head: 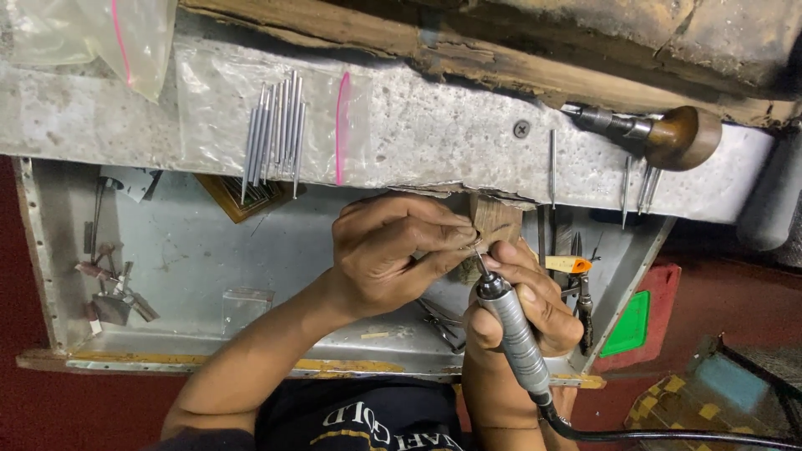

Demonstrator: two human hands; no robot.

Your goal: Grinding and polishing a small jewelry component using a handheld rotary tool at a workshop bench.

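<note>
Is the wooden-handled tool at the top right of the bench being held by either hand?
No. The wooden-handled tool lies untouched on the bench edge, while the right hand grips a rotary handpiece and the left hand pinches a small piece.

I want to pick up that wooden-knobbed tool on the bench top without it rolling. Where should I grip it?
Grip the wooden-knobbed tool by its round wooden knob, coming from the right: the knob is its widest part, it lies flat with the knob at the right and the slim metal shank pointing left.

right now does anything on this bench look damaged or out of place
The workbench edge is chipped and crumbling, and the wooden beam above it is splintered. Nothing looks spilled. The left hand pinches a small piece against the wooden peg while the right hand holds the rotary handpiece.
</note>
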